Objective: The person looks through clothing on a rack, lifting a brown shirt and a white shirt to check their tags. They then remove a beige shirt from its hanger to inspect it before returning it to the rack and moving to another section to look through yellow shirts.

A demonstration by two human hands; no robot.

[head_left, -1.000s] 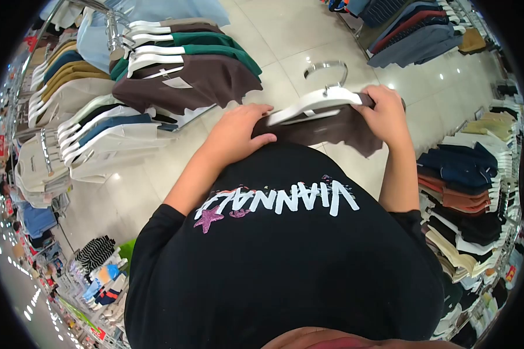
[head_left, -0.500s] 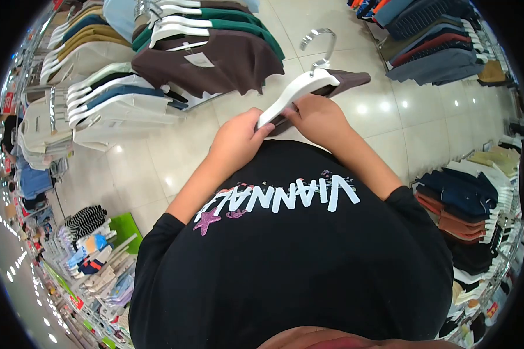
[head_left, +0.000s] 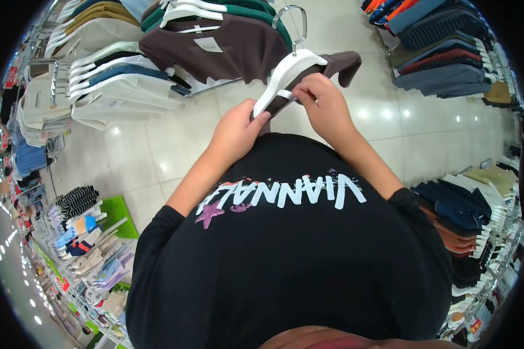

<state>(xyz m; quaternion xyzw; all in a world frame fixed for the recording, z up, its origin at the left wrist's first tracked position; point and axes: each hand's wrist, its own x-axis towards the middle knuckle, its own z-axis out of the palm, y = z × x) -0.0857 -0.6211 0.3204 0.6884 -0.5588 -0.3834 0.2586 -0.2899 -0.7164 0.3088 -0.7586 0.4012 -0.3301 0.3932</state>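
Note:
A white clothes hanger (head_left: 280,74) with a silver hook is held out in front of my chest, hook up. On it hangs a dark brown shirt (head_left: 343,63), one shoulder draped over the far end. My left hand (head_left: 234,132) is closed around the near left end of the hanger, thumb on top. At the shirt's neckline, the fingers of my right hand (head_left: 326,107) pinch the fabric beside a small white piece (head_left: 285,94). The lower part of the shirt is hidden behind my hands.
Just beyond the hanger stands a rack with a brown top (head_left: 230,49) and green garments. Pale shirts (head_left: 128,96) hang to the left. Dark clothes (head_left: 442,75) fill a rack at the far right, with navy shirts (head_left: 457,200) nearer. Glossy floor tiles (head_left: 378,104) lie between.
The hanger has turned more upright, its hook shifting left and up. My right hand has shifted from the hanger's lower edge to the neckline. My left hand keeps its hold.

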